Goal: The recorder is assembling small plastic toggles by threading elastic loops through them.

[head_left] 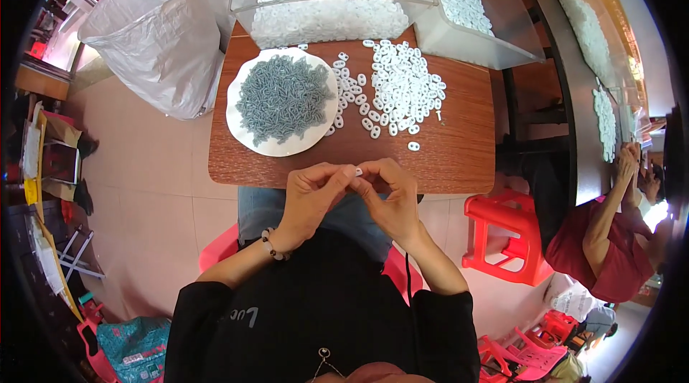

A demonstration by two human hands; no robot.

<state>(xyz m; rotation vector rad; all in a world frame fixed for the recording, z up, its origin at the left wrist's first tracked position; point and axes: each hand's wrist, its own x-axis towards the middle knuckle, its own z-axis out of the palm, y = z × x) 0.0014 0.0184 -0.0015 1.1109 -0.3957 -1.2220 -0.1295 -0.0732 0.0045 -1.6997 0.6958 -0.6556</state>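
Just off the near edge of the wooden table, my left hand (313, 200) and my right hand (392, 202) meet fingertip to fingertip. Both are closed in a pinch on a small white piece (359, 173), most of it covered by the fingers. It resembles the white oval two-hole pieces (403, 81) heaped loosely on the table beyond my right hand. Ahead of my left hand stands a white wavy-rimmed plate (237, 127), piled with small grey rod-shaped pieces (283, 99) whose exact kind I cannot tell.
Clear bins of white pieces, one wide (330, 17) and one (495, 49) to its right, line the table's (459, 160) far side. A large white sack (154, 45) stands left. On the right are a red stool (506, 239) and another person (606, 246) at a dark table.
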